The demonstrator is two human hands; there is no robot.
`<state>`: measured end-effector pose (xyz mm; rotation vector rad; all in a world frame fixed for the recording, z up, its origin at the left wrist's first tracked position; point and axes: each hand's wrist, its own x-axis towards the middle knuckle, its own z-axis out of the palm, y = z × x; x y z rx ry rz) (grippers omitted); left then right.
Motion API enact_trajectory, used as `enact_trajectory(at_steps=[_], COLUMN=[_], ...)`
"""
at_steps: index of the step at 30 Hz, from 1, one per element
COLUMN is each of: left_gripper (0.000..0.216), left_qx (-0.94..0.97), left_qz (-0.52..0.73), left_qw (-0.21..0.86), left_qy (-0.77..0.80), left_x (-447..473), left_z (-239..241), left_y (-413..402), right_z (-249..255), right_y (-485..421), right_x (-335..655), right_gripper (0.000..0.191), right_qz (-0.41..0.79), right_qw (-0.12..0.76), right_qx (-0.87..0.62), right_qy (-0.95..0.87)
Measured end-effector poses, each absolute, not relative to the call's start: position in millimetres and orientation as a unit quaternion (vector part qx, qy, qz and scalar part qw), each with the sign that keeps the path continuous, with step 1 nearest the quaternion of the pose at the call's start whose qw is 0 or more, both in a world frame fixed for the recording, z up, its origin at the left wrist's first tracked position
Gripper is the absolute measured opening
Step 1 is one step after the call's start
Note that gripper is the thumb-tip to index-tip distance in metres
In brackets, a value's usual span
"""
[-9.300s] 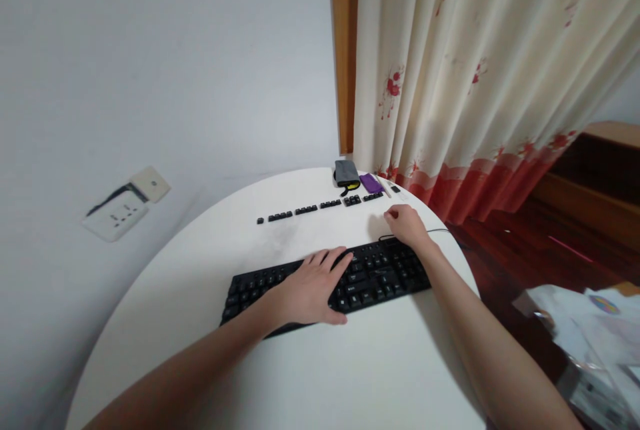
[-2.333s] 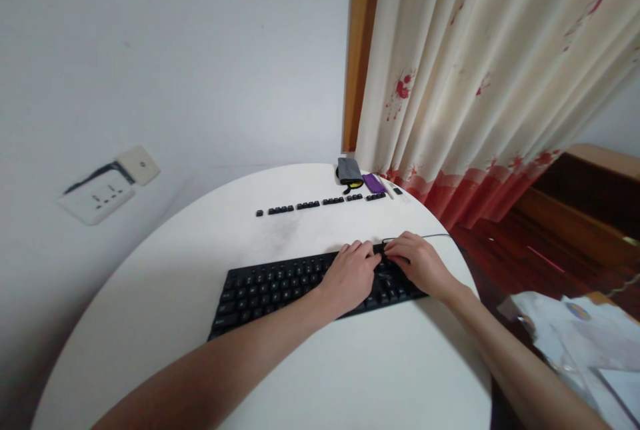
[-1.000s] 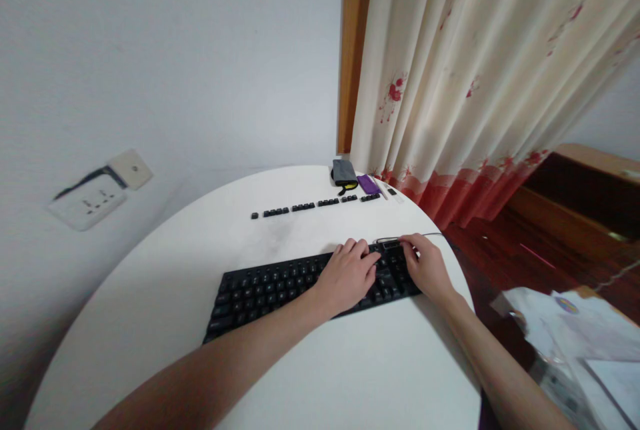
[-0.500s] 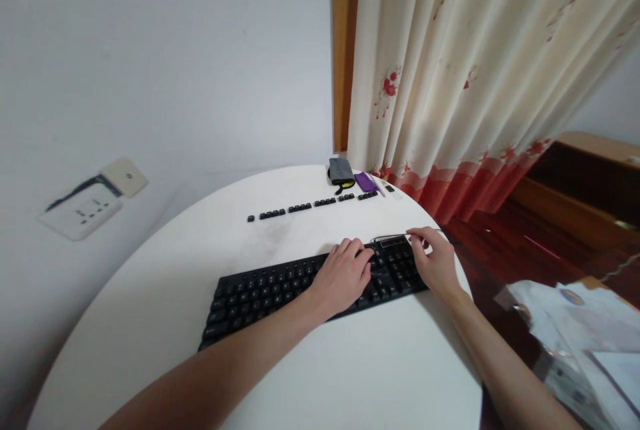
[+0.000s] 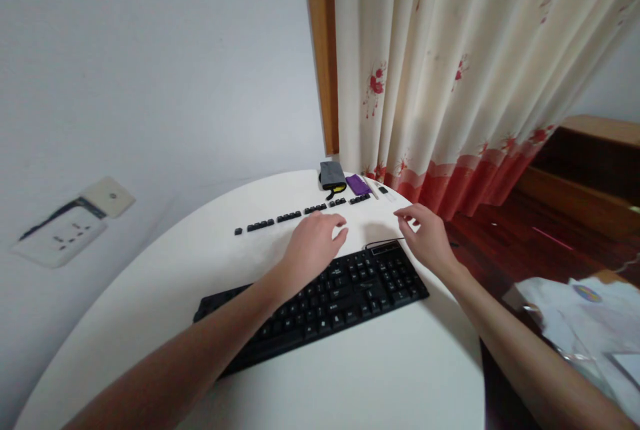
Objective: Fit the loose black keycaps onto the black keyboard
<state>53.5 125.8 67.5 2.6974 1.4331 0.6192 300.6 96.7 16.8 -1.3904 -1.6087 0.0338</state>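
Observation:
A black keyboard lies at a slant on the white round table. My left hand hovers over its back edge, thumb and forefinger apart, with nothing seen between them. My right hand is raised past the keyboard's back right corner. Its thumb and forefinger are bent together in a pinch; anything between them is too small to make out. Behind the hands, black keycaps stand in a row of small groups, with a single keycap at the left end. My left forearm covers part of the keyboard.
At the table's back lie a grey pouch, a purple cloth and a few slim small items. A thin black cable runs behind the keyboard. A wall socket is on the left, a curtain behind, plastic bags at right.
My left hand has lifted off the keys and moved back and left. My right hand has risen slightly away from the keyboard. The keyboard has turned a little, and the view has shifted.

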Motion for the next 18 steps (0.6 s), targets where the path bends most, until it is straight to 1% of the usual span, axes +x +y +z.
enact_trajectory(at_steps=[2,4,8,11,14,18], left_gripper=[0.020,0.020,0.023,0.026,0.024,0.022], left_qx=[0.859,0.855,0.856,0.862,0.871,0.882], left_qz=[0.202,0.198,0.167,0.154,0.143,0.134], left_qw=[-0.008,-0.018,-0.023,-0.022,-0.016,-0.012], left_qy=[0.470,0.479,0.488,0.482,0.470,0.452], left_x=[64,77,100,109,113,117], left_z=[74,74,55,41,32,27], left_y=[157,188,233,251,261,268], right_z=[25,30,26,17,9,2], right_y=[125,155,203,222,233,242], right_x=[305,304,295,287,282,279], right_gripper=[0.015,0.015,0.019,0.024,0.025,0.025], right_qz=[-0.019,-0.051,-0.068,-0.087,-0.100,-0.100], right_qw=[0.460,0.416,0.300,0.236,0.198,0.172], right_qx=[-0.571,-0.574,-0.585,-0.592,-0.592,-0.592], right_qy=[-0.680,-0.704,-0.751,-0.766,-0.774,-0.781])
